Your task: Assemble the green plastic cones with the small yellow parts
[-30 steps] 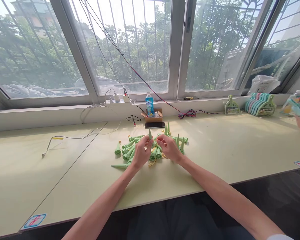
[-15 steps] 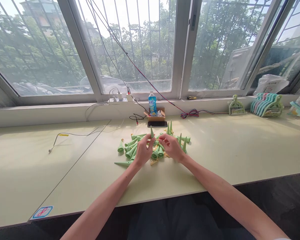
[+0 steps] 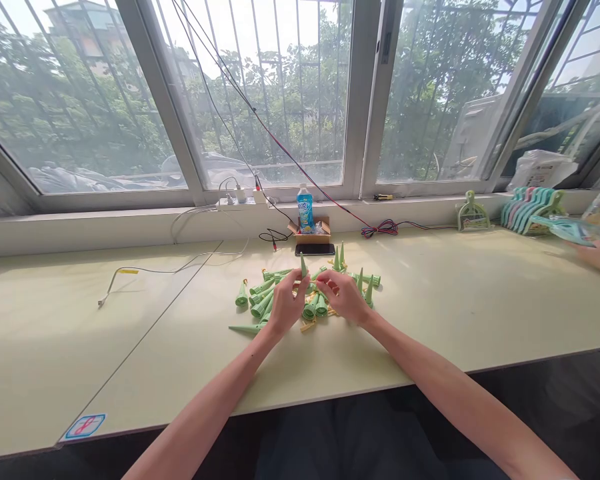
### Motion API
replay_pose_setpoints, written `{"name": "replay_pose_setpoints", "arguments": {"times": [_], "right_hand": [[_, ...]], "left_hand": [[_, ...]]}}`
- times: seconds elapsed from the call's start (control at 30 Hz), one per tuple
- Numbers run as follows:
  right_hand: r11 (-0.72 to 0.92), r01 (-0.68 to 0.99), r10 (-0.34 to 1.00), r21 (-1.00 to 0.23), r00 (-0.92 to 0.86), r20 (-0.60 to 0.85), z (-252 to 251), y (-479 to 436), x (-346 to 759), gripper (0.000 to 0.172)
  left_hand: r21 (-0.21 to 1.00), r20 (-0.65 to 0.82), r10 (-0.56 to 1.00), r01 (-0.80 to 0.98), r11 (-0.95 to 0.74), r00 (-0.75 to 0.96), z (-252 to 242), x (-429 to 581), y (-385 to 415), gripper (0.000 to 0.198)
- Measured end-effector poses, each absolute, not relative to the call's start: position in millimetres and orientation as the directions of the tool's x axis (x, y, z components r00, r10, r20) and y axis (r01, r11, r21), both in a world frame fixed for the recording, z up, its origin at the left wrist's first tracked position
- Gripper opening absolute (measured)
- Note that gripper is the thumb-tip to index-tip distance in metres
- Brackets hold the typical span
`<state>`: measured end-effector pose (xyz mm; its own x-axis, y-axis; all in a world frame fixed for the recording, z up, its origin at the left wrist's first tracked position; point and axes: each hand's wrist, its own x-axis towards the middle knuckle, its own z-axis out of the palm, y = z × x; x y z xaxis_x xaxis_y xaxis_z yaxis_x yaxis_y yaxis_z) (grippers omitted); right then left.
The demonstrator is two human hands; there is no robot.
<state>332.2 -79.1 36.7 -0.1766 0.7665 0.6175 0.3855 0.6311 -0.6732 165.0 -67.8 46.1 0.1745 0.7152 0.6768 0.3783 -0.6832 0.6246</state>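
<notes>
My left hand (image 3: 288, 298) is closed around a green plastic cone (image 3: 303, 267), which points upward with its narrow tip above the fingers. Close beside it, my right hand (image 3: 344, 293) is in a pinch near the cone's lower part; whatever lies between its fingertips is too small to make out. Several similar green cones (image 3: 263, 303) lie around and beneath both hands, and others stand upright (image 3: 369, 291) just right of my right hand. Small yellow plastic pieces (image 3: 307, 326) are scattered among them.
Behind the pile are a black phone (image 3: 315, 249), an open cardboard box (image 3: 323, 235) and a blue bottle (image 3: 305, 210). Cables (image 3: 380, 228) run along the wall. At far right, another person's hand (image 3: 597, 257) holds a teal dustpan (image 3: 570, 230) by a row of small dustpans (image 3: 530, 210).
The other person's hand has moved in from the right edge, bringing the teal dustpan up to the row. My right hand has drawn slightly back from the cone; my left hand is almost still.
</notes>
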Motion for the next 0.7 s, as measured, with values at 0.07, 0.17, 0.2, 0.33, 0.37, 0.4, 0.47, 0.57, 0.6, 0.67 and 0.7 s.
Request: {"name": "replay_pose_setpoints", "arguments": {"times": [0.07,0.17,0.2,0.33,0.37,0.4,0.47,0.57,0.6,0.67,0.7], "right_hand": [[0.636,0.381,0.764,-0.671,-0.183,0.619,37.2,-79.3,332.3,0.020],[0.637,0.378,0.764,-0.672,-0.189,0.617,37.6,-79.5,332.6,0.020],[0.637,0.376,0.763,-0.673,-0.189,0.618,37.5,-79.4,332.7,0.020],[0.651,0.368,0.751,-0.664,-0.182,0.635,37.4,-79.1,332.8,0.019],[0.657,0.366,0.745,-0.659,-0.181,0.642,37.5,-79.0,332.8,0.019],[0.662,0.365,0.740,-0.655,-0.180,0.648,37.7,-79.0,332.8,0.018],[0.672,0.365,0.730,-0.644,-0.181,0.659,38.2,-79.0,332.6,0.019],[0.678,0.369,0.723,-0.636,-0.183,0.666,38.7,-78.7,332.5,0.021],[0.677,0.370,0.724,-0.636,-0.183,0.665,38.6,-78.5,332.5,0.021],[0.673,0.369,0.728,-0.641,-0.182,0.661,38.0,-77.9,332.6,0.023],[0.671,0.367,0.731,-0.644,-0.183,0.657,37.6,-77.5,332.8,0.023]], "left_hand": [[0.623,0.678,0.714,0.380,-0.684,0.174,46.6,164.8,-68.1,0.020],[0.622,0.681,0.711,0.374,-0.688,0.176,47.4,164.7,-68.6,0.021],[0.622,0.681,0.711,0.374,-0.687,0.175,47.5,164.7,-68.7,0.021],[0.636,0.668,0.725,0.378,-0.673,0.167,46.7,164.5,-68.2,0.022],[0.638,0.665,0.728,0.378,-0.670,0.166,46.2,164.4,-67.9,0.022],[0.640,0.664,0.729,0.379,-0.669,0.166,45.8,164.2,-67.6,0.021],[0.639,0.663,0.729,0.381,-0.668,0.167,45.2,163.9,-67.0,0.021],[0.629,0.673,0.720,0.380,-0.678,0.169,44.5,163.6,-66.3,0.019],[0.622,0.681,0.712,0.378,-0.686,0.173,44.2,163.5,-66.0,0.019],[0.598,0.699,0.691,0.377,-0.707,0.186,43.7,163.3,-65.4,0.017],[0.585,0.708,0.679,0.378,-0.718,0.194,43.3,163.2,-65.0,0.017]]}}
